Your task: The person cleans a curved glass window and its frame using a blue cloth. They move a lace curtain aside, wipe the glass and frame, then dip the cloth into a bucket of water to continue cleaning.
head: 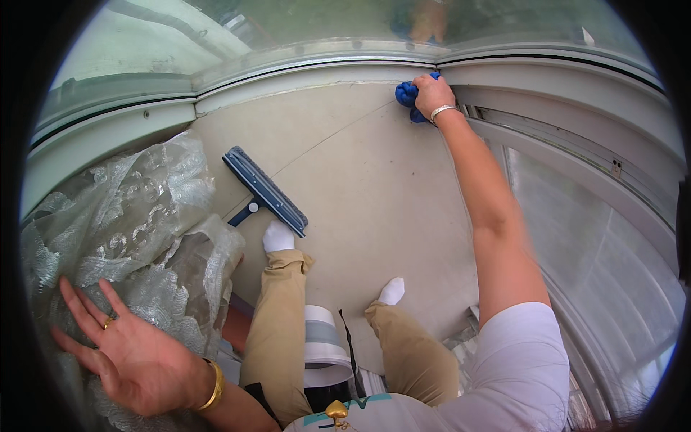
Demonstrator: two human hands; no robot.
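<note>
At the far corner of the window frame, my right hand [432, 96] grips a bunched blue cloth [407, 95] against the beige ledge. A silver bracelet circles that wrist. My left hand [127, 351] is at the lower left, palm turned up and fingers spread, holding nothing. Beneath and beside it lies a heap of sheer, patterned curtain fabric [135, 227]. A blue window squeegee [264, 191] with a grey fleecy strip rests on the ledge, its short handle stub pointing toward the curtain, close to my white-socked foot [279, 236].
Glass panes [324, 27] in white frames [302, 75] border the far side. Along the right runs a sliding window track [540, 124]. Between my legs is a white and grey cylindrical object [324, 340]. My other socked foot [392, 291] stands on the beige surface [367, 178].
</note>
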